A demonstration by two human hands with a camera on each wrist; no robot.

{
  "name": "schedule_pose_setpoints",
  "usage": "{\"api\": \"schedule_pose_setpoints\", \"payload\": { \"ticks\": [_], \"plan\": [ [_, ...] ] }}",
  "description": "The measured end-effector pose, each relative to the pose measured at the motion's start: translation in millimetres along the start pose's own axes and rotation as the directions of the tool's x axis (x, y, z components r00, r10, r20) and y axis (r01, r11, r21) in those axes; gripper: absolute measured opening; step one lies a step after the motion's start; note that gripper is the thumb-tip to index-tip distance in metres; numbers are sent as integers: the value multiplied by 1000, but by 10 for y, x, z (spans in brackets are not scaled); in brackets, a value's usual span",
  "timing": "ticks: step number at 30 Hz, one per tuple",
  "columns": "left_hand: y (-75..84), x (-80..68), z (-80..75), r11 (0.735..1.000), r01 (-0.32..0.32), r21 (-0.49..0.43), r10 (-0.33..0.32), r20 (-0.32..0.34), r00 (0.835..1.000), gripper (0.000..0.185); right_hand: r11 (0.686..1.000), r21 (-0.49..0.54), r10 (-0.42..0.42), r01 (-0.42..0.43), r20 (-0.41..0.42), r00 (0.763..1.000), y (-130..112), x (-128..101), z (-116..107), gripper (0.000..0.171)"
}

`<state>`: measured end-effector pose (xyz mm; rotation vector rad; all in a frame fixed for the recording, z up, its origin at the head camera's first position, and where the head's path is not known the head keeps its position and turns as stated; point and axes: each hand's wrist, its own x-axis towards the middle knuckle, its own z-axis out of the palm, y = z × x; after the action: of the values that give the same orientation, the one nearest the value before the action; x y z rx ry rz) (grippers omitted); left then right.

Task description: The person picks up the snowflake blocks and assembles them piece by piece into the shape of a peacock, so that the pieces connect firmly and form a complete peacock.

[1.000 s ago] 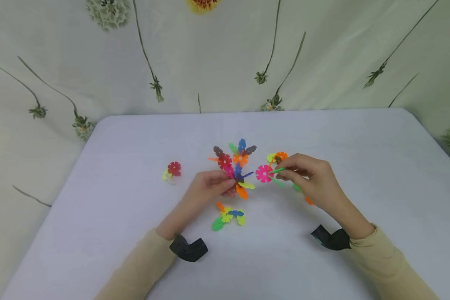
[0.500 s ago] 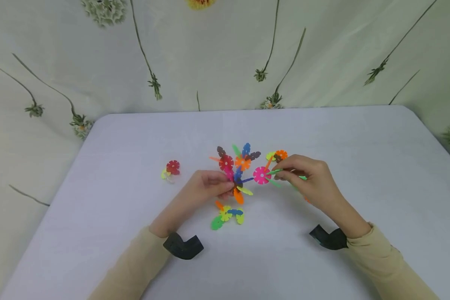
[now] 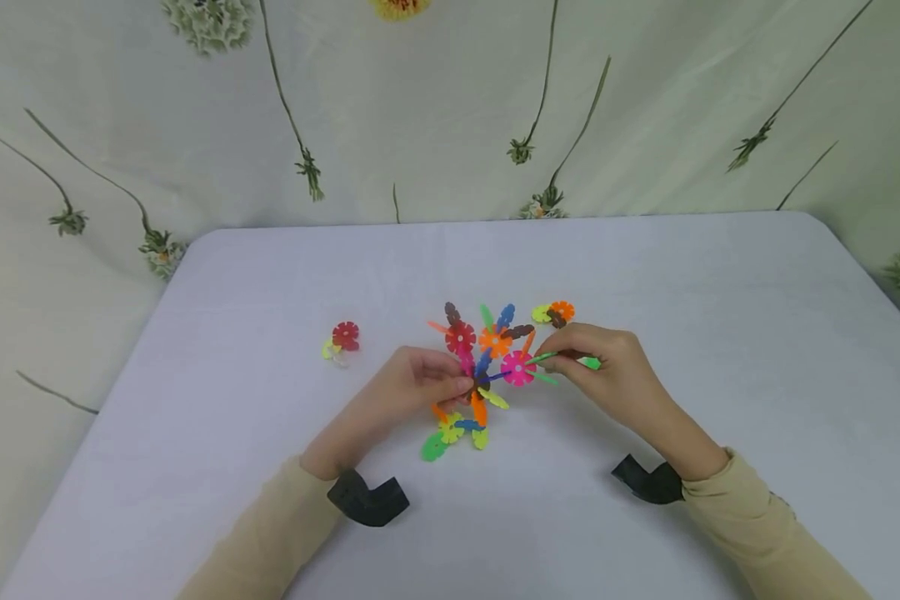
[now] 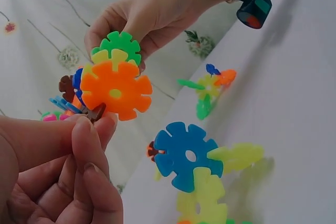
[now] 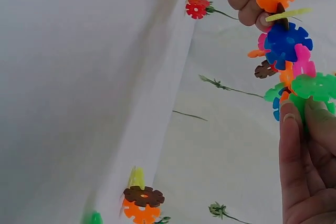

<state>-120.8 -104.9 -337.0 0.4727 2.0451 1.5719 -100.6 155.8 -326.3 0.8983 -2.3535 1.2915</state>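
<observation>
While my left hand (image 3: 418, 379) pinches the big cluster of snowflake discs (image 3: 483, 354) between thumb and curled fingers, gripping it near its lower middle, my right hand (image 3: 600, 367) pinches a smaller piece made of a pink disc (image 3: 518, 367) and a green disc (image 3: 589, 362). In the right wrist view my right thumb and fingers (image 5: 294, 145) close on the green disc's (image 5: 315, 86) edge, so that hand is firmly shut around it and not slack. The pink disc sits right against the right-hand side of the big cluster; from the head view I think they touch, but I cannot tell whether they are actually slotted together.

Both pieces are held just above the white table (image 3: 195, 417), near its middle. The left wrist view shows an orange disc (image 4: 115, 90) of the big cluster standing out past my left fingertips (image 4: 86, 137), with my right hand (image 4: 157, 14) behind it.

Just below the cluster, close to my left hand, a small loose bunch of blue, yellow and green discs (image 3: 453, 433) lies on the table. Beyond my right hand, near it, lies a little group of orange, brown and yellow discs (image 3: 556, 313). Well off to the left lies a red disc with a pale yellow one (image 3: 342, 340). Black wrist-worn cameras (image 3: 367, 500) sit at both my cuffs, and a flower-printed cloth (image 3: 450, 108) hangs behind the table.
</observation>
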Motion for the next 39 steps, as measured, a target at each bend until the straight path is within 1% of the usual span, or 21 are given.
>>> {"api": "schedule_pose_setpoints", "payload": {
  "ticks": [4, 8, 10, 13, 17, 20, 22, 24, 26, 27, 28, 29, 30, 31, 32, 33, 35, 36, 37, 38, 39],
  "plan": [
    [-9, 2, -2, 1000, 3, 14, -3, -20, 1000, 22, 1000, 13, -22, 22, 1, 1000, -3, -12, 20, 30],
    [-30, 2, -13, 1000, 0, 0, 0, -31, 1000, 22, 999, 7, -49, 49, -6, 999, 5, -8, 41, 31],
    [-41, 0, -17, 1000, -6, -18, 5, -34, 999, 24, 999, -3, -50, 50, -15, 999, 8, 2, 49, 29],
    [-55, -7, -24, 999, -19, -44, 17, -40, 999, 25, 999, -13, -33, 32, -36, 999, -1, 18, 55, 28],
    [-76, -7, -33, 997, -14, -70, 11, -52, 999, 26, 1000, 4, 28, -28, -55, 998, -3, 33, 52, 30],
    [-87, -17, -58, 996, 12, -91, -18, -67, 998, 30, 993, 78, 90, -84, -71, 993, 12, 62, 48, 32],
    [-86, -27, -89, 993, 22, -120, -33, -85, 996, 33, 975, 182, 142, -124, -89, 986, 30, 107, 53, 31],
    [-77, -46, -139, 985, 22, -173, -42, -117, 992, 36, 941, 298, 199, -158, -110, 974, 62, 184, 86, 28],
    [-58, -56, -188, 971, 22, -237, -62, -161, 985, 39, 897, 392, 266, -205, -107, 958, 118, 284, 149, 24],
    [-37, -66, -213, 963, 18, -270, -70, -185, 980, 41, 870, 430, 307, -243, -86, 948, 143, 351, 200, 22],
    [-12, -79, -242, 954, 18, -299, -85, -210, 974, 42, 843, 454, 347, -289, -47, 937, 168, 428, 263, 21],
    [9, -88, -275, 941, 5, -337, -89, -234, 968, 40, 822, 459, 377, -338, 8, 926, 193, 515, 343, 21],
    [31, -95, -304, 925, -20, -378, -83, -255, 963, 34, 807, 455, 386, -377, 77, 919, 220, 605, 433, 21],
    [55, -104, -336, 914, -43, -404, -76, -273, 959, 30, 805, 423, 384, -416, 162, 909, 246, 698, 534, 21],
    [80, -112, -367, 901, -71, -427, -61, -288, 956, 24, 809, 377, 383, -452, 246, 890, 262, 793, 644, 23],
    [109, -126, -397, 880, -102, -464, -46, -298, 953, 19, 809, 331, 385, -485, 324, 864, 268, 883, 756, 25],
    [156, -164, -472, 830, -162, -533, -18, -316, 949, 10, 841, 215, 374, -497, 432, 820, 281, 1044, 992, 33],
    [185, -191, -507, 809, -182, -559, -12, -325, 946, 9, 856, 168, 367, -489, 469, 803, 279, 1111, 1100, 38],
    [213, -220, -544, 797, -195, -572, -9, -334, 942, 10, 868, 115, 372, -483, 494, 786, 274, 1171, 1203, 41],
    [238, -250, -579, 772, -215, -598, -7, -346, 938, 10, 874, 75, 382, -481, 505, 774, 267, 1220, 1294, 44],
    [263, -281, -612, 749, -233, -620, -8, -360, 933, 10, 881, 51, 382, -471, 510, 770, 259, 1261, 1372, 45]
  ]
}}
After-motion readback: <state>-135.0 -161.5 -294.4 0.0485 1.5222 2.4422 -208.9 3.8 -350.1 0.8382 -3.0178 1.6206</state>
